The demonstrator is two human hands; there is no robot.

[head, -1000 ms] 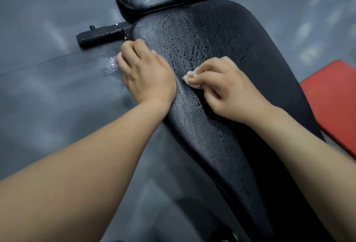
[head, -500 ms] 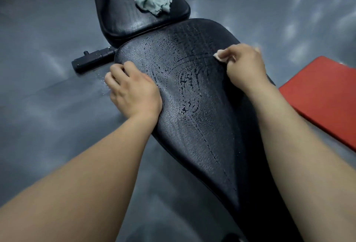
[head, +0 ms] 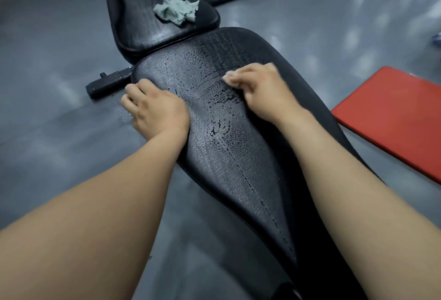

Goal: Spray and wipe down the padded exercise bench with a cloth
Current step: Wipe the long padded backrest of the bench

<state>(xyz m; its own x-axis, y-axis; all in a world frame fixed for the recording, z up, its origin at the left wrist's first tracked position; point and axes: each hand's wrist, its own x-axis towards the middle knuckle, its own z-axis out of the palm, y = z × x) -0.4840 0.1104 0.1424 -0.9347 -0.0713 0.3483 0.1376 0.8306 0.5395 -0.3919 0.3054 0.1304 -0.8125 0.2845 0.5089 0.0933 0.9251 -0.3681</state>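
Wiping: right hand (head: 265,92) pinches small white cloth (head: 228,75) in curled fingers, pressed on bench pad (head: 238,168) at 1 o'clock.
Bracing: left hand (head: 155,108), fingers curled over pad's 9 o'clock edge.
Done: sprayed; far half smeared.
Left: droplets at centre and along 6 o'clock seam; far pad (head: 133,25), under grey rag (head: 176,11), seemingly unwiped.
Change: right hand back from 3 o'clock edge toward centre; left hand unmoved.
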